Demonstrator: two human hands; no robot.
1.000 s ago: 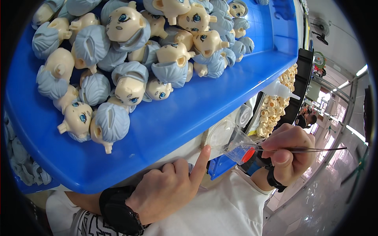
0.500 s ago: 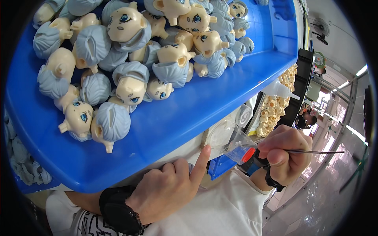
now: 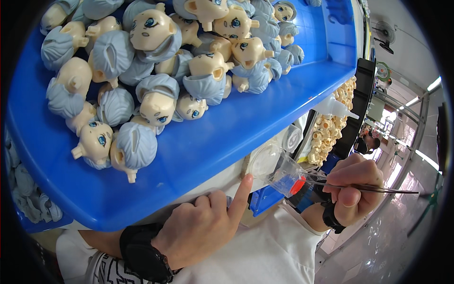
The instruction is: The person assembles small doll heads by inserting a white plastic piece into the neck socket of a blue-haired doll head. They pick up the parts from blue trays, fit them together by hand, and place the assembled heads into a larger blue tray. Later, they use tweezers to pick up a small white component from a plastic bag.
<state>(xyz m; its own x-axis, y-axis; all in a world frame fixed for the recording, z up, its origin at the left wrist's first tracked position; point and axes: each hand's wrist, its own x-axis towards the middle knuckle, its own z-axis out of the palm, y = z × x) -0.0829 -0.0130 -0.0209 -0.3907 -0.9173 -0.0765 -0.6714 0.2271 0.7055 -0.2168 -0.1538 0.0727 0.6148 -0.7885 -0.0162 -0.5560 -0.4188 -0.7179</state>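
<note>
My right hand (image 3: 357,187) is closed around thin metal tweezers (image 3: 392,190). Their two prongs stand apart, reaching toward a clear plastic container (image 3: 282,176) with a red part (image 3: 297,185). At the lower middle, my left hand (image 3: 203,225) has its index finger stretched out, its tip near the container. The other left fingers curl under; a small greyish-blue bit shows beside them, but what they hold is hidden. In front of both hands, a big blue tray (image 3: 198,156) holds many doll heads (image 3: 153,28) with pale blue hair and painted eyes.
Beside the tray lie many small cream-coloured parts (image 3: 326,139) and a translucent nozzle bottle (image 3: 333,108). A clear round piece (image 3: 293,137) is near the container. More pale blue pieces (image 3: 28,189) are at far left. A fan (image 3: 384,33) and a person (image 3: 368,143) appear at right.
My right hand has moved slightly right with the tweezers, drawing their tips back from the clear container. The prongs now show spread apart. My left hand has stayed put.
</note>
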